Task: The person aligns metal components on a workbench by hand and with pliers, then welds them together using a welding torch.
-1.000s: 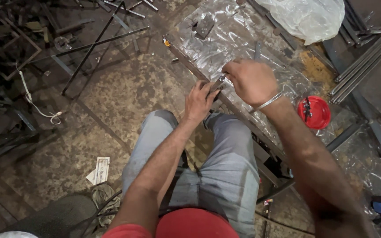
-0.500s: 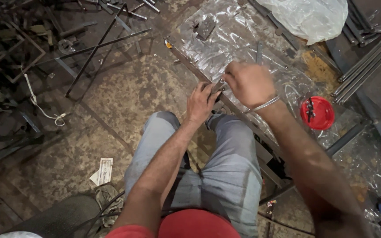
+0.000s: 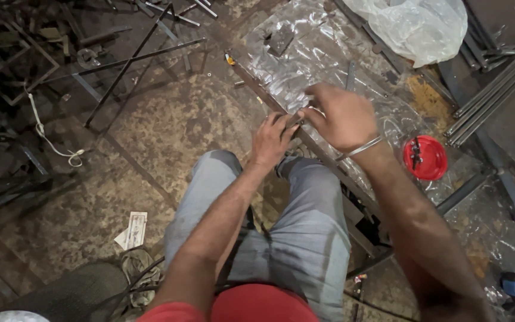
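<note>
Metal bar [image 3: 323, 158], long and thin, runs diagonally from upper centre toward the lower right, across crinkled clear plastic sheet [image 3: 305, 59]. Since a moment ago both hands have barely shifted. Right hand [image 3: 342, 116] curls over the bar, fingers pressed together; left hand [image 3: 272, 138] pinches something small against it. Scrap rods [image 3: 132, 59] crowd the upper left; bare floor lies left of the knees. Red lid [image 3: 425, 158] sits at right.
</note>
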